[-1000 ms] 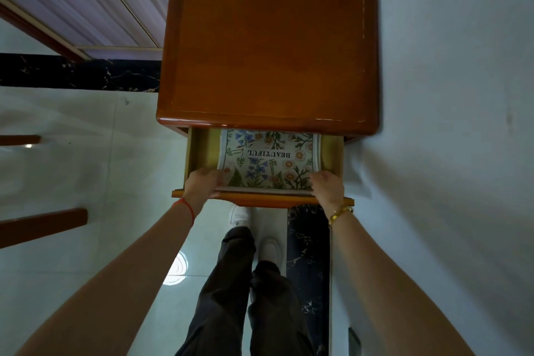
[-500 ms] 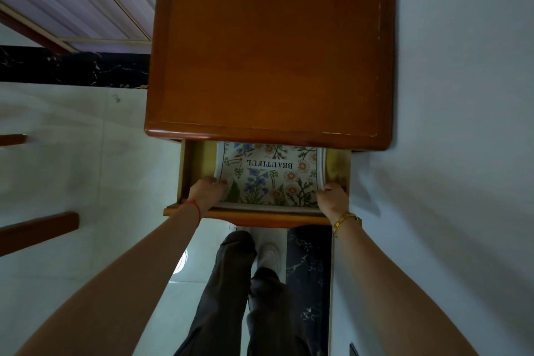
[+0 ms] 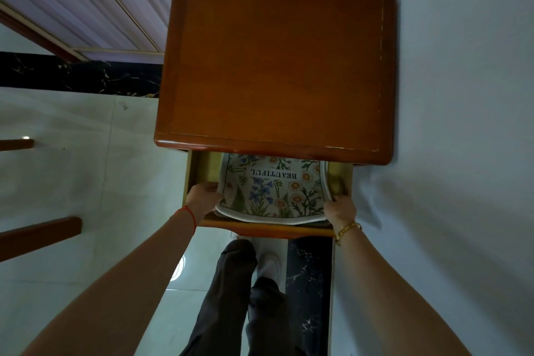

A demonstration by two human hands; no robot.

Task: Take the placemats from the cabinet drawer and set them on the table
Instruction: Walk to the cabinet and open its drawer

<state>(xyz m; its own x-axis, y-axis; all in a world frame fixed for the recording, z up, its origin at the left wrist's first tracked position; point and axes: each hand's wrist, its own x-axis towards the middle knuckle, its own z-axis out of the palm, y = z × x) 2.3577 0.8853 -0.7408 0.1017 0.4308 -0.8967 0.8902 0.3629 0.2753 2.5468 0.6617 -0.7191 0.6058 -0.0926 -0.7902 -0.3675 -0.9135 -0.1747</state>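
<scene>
Your left hand (image 3: 202,199) and right hand (image 3: 339,209) each keep a closed grip on a side edge of the placemats (image 3: 271,191), floral print with "BEAUTIFUL" on top. A second ago they lay flat in the drawer (image 3: 202,170); now the side edges curl up and the near edge rides above the drawer front, so the lift has started. More than one layer shows at the near edge; exact count can't be told.

The far part of the placemats sits under the cabinet (image 3: 274,66) top, so they're not clear of the drawer yet. The drawer is pulled open only partway, and the opening looks tight on the sides.

Judgement: you're in the take-out step, early in the task. Next you likely need to draw the stack toward you and up, keeping both edges pinched so lower layers don't slip back. Risk: the far edge catching under the cabinet top.

No dining surface is in view, only pale floor (image 3: 86,182) and the wall (image 3: 462,124) on your right.
</scene>
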